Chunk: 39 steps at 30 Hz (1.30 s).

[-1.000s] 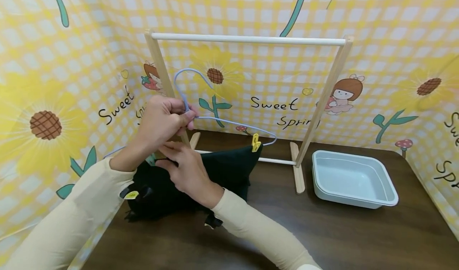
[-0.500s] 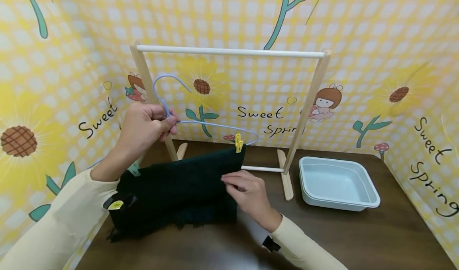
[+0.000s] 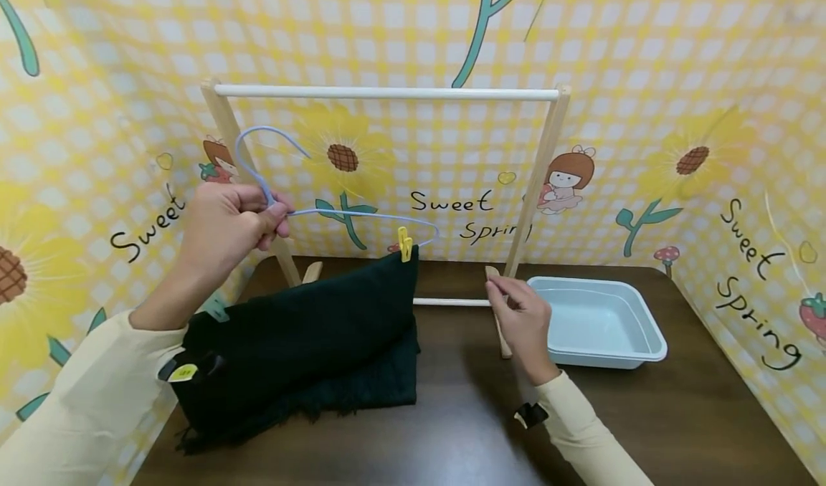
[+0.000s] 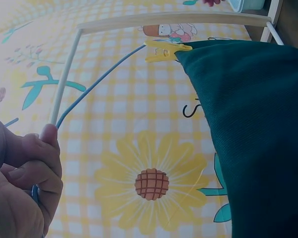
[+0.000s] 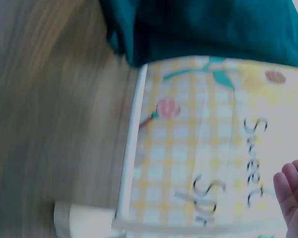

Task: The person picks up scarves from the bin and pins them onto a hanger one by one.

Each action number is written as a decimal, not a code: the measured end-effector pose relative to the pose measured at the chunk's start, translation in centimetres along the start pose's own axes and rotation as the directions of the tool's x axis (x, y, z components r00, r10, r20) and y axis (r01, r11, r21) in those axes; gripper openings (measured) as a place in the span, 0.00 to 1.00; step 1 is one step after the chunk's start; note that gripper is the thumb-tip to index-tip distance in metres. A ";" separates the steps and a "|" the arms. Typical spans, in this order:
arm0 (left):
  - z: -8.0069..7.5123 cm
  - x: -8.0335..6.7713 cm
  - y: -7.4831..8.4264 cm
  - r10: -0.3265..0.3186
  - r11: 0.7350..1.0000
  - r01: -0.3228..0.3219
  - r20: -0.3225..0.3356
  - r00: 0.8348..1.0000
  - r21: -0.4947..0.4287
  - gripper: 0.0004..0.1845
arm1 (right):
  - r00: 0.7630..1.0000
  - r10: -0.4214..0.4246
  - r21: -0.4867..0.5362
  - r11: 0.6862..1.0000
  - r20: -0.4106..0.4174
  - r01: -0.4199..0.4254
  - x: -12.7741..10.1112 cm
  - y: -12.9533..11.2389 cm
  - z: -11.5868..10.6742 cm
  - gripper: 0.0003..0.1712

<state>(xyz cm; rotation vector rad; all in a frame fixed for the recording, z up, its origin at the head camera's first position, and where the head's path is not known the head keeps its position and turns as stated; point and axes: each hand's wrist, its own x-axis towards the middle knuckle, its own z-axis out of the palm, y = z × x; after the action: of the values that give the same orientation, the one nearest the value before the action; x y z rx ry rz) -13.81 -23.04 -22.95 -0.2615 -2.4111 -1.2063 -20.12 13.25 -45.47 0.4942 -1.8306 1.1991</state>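
Observation:
My left hand (image 3: pixel 222 231) grips a blue wire hanger (image 3: pixel 364 216) at the base of its hook, its thumb and fingers curled round the wire. From the hanger hangs a dark green fringed scarf (image 3: pixel 310 328), its lower part lying on the table. A yellow clothespin (image 3: pixel 404 244) fastens the scarf's right top corner, also seen as a yellow clothespin (image 4: pixel 164 51) in the left wrist view. A pale green clothespin (image 3: pixel 217 307) sits at the left end, partly behind the forearm. Apart from the scarf, to its right, my right hand (image 3: pixel 524 322) holds nothing visible, fingers loosely bent.
Behind the hanger stands a wooden rack with a white top bar (image 3: pixel 387 92) and a white lower bar (image 3: pixel 452 302). A light blue plastic basin (image 3: pixel 603 357) is right of the rack on the brown table (image 3: pixel 464 429). Yellow checked cloth (image 3: pixel 361 27) covers the walls.
My right hand has withdrawn from the scarf near the left hand, moving right toward the basin. The left hand keeps its grip on the hanger. The view has turned slightly right.

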 end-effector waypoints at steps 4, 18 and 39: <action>-0.3 0.4 -0.1 -0.006 1.000 0.006 -0.014 1.000 -0.015 0.21 | 0.998 0.067 -0.028 0.997 -0.019 -0.067 0.8 1.5 -1.1 0.07; -1.4 1.7 0.4 -0.112 0.973 0.101 -0.039 0.993 -0.208 0.13 | 0.965 0.261 -0.089 0.963 0.042 -0.256 2.4 4.2 -2.7 0.29; -2.7 2.7 0.5 -0.168 0.881 0.096 -0.117 0.979 -0.464 0.13 | 0.893 0.376 -0.061 0.926 0.249 -0.372 3.7 5.8 -2.3 0.34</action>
<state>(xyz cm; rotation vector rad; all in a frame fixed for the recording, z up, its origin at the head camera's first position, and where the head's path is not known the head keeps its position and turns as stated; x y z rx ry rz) -15.25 -24.93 -19.93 -0.1339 -2.0109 -1.7848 -25.23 18.37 -45.09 0.3055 -2.2278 1.4310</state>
